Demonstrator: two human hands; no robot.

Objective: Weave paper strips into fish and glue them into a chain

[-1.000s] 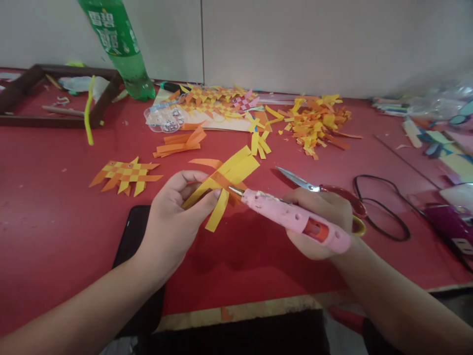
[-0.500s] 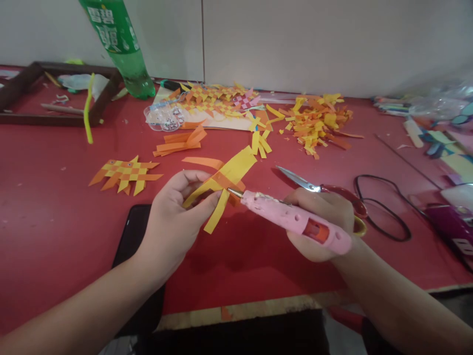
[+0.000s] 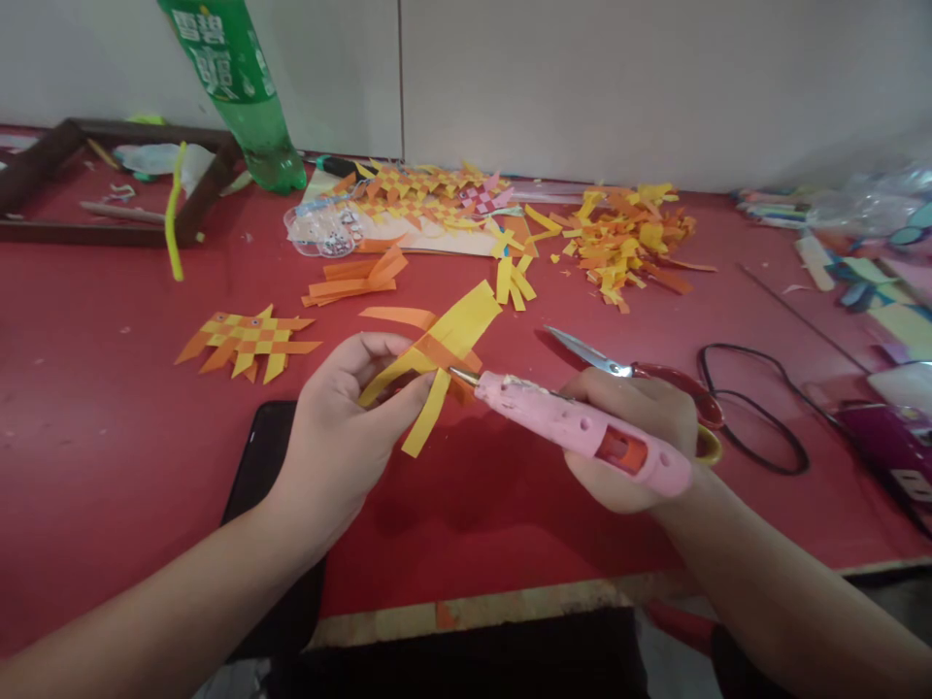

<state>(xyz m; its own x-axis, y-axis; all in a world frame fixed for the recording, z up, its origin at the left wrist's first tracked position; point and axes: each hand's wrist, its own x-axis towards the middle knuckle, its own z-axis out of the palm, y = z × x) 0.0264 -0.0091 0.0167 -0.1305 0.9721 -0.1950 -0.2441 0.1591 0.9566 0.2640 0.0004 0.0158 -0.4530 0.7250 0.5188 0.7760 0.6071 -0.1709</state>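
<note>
Between the thumb and fingers of my left hand are yellow and orange paper strips, crossed over one another. My right hand is wrapped round a pink hot glue gun. Its metal tip meets or nearly meets the strips just beyond my left thumb; exact contact is hard to tell. Scissors with red and yellow handles lie behind my right hand, partly covered by it. Left of my left hand rest two woven paper fish, overlapping. A black phone lies partly under my left forearm.
Loose orange strips and a heap of paper scraps lie farther back. More woven fish rest on a board beside a clear bead box. A green bottle stands by a dark frame. A black cord loops at right.
Almost nothing differs. Both hands, the strips and the glue gun hold nearly the same place, with only a very slight shift.
</note>
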